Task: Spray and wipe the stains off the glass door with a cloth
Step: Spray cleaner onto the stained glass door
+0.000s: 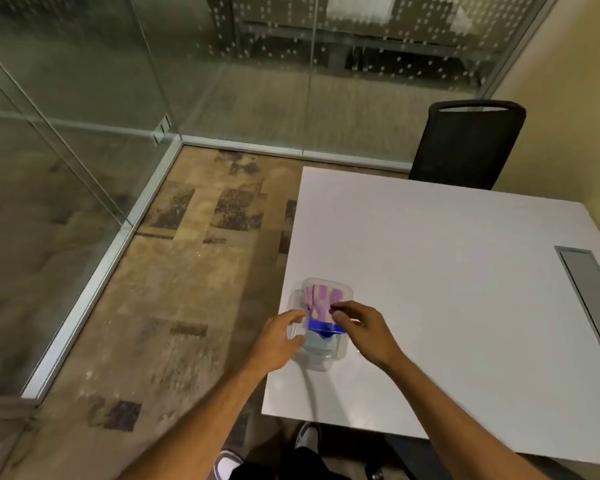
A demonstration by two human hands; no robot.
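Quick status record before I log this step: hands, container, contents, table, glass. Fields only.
left hand: fingers curled on the near-left rim of the container
right hand: fingertips pinching at the cloth, over the container
container: clear plastic, on the table's near-left corner
cloth: purple and white, in the container's far half
blue item: in the container, nearer than the cloth; kind unclear
table: white, grey cable hatch at right
chair: black, at the table's far edge
glass door: to the left, not yet touched
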